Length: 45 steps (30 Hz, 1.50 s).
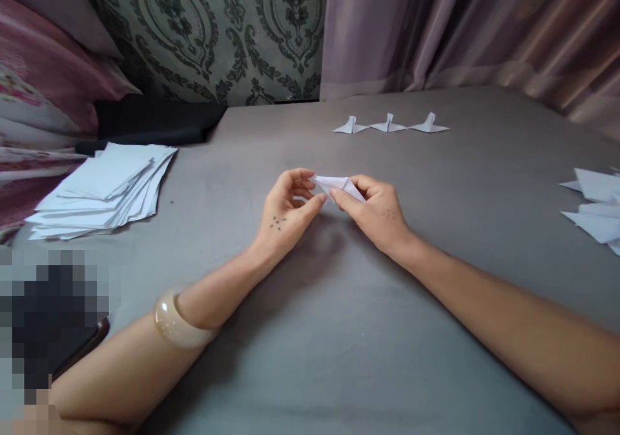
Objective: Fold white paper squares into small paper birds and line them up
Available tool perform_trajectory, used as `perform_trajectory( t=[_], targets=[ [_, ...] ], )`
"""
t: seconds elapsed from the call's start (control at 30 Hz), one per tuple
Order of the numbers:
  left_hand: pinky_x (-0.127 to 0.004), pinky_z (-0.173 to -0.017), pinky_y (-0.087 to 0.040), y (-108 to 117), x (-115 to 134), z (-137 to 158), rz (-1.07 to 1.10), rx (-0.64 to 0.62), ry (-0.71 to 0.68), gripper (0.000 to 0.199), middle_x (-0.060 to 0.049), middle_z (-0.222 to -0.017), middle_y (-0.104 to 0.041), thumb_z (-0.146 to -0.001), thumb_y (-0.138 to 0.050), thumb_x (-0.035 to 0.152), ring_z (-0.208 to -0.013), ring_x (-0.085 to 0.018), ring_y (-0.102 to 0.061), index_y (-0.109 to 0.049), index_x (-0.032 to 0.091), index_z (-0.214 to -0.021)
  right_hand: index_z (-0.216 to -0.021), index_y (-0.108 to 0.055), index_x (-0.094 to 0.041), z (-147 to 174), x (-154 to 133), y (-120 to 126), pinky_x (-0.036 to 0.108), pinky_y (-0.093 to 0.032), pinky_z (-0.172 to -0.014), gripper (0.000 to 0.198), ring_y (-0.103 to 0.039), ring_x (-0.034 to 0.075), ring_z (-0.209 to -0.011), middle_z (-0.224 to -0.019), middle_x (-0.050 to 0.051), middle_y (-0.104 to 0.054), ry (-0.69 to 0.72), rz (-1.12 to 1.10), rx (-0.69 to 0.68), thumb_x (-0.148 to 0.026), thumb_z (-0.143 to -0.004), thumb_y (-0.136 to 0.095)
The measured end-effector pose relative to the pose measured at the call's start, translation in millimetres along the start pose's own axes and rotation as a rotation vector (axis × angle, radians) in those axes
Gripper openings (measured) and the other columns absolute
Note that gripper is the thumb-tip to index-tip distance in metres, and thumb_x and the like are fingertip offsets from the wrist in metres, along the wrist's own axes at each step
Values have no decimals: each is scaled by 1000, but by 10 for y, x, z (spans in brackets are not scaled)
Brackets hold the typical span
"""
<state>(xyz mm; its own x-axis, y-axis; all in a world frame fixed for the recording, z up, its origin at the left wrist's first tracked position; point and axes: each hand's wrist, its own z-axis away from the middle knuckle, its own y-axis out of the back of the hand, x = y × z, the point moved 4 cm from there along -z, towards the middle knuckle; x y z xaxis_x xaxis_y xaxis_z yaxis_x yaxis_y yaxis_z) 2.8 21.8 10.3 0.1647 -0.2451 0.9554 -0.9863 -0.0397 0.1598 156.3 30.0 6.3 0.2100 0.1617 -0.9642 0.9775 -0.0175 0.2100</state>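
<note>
A small white folded paper (338, 185) with slanted edges and a pointed left end is held up over the grey cloth, between both hands. My right hand (380, 210) grips its right part, with the thumb on the near face and the fingers mostly hidden behind. My left hand (288, 206) is at the pointed left end, its fingers curled and its index fingertip at the tip. The left thumb reaches the paper's lower edge. A pale bangle (181, 324) circles my left wrist area.
Three small folded paper figures (389, 124) stand in a row at the back. A stack of white paper sheets (101, 186) lies at left, near a black folded item (155, 122). More folded white papers (598, 209) lie at the right edge. Curtains (387, 28) hang behind.
</note>
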Motion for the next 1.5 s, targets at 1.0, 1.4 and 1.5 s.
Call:
perform_trajectory(
  t=[1.0, 1.4, 1.5],
  targets=[
    [-34, -74, -36, -37, 9, 72, -1044, -408, -543, 13, -7, -93, -66, -85, -47, 13, -83, -21, -56, -59, 18, -85, -80, -64, -21, 133, -50, 14, 30, -34, -62, 17, -54, 16, -71, -83, 3, -63, 497, 888, -277, -11, -81, -51],
    [-29, -68, -45, 49, -11, 30, -658, -384, -129, 15, -6, -92, -65, -84, -57, 24, -80, -18, -60, -69, 18, -77, -76, -72, -23, -54, 12, 142, 27, -40, -58, 18, -57, 13, -62, -71, -1, -69, 116, 529, -472, -35, -82, -60],
    [-26, -63, -43, 88, -83, -25, -539, -390, -5, 15, -5, -85, -63, -82, -61, 27, -71, -15, -55, -69, 17, -75, -74, -72, -21, -95, 69, 157, 27, -40, -57, 22, -57, 14, -62, -70, -1, -69, 55, 497, -453, -37, -83, -58]
  ],
)
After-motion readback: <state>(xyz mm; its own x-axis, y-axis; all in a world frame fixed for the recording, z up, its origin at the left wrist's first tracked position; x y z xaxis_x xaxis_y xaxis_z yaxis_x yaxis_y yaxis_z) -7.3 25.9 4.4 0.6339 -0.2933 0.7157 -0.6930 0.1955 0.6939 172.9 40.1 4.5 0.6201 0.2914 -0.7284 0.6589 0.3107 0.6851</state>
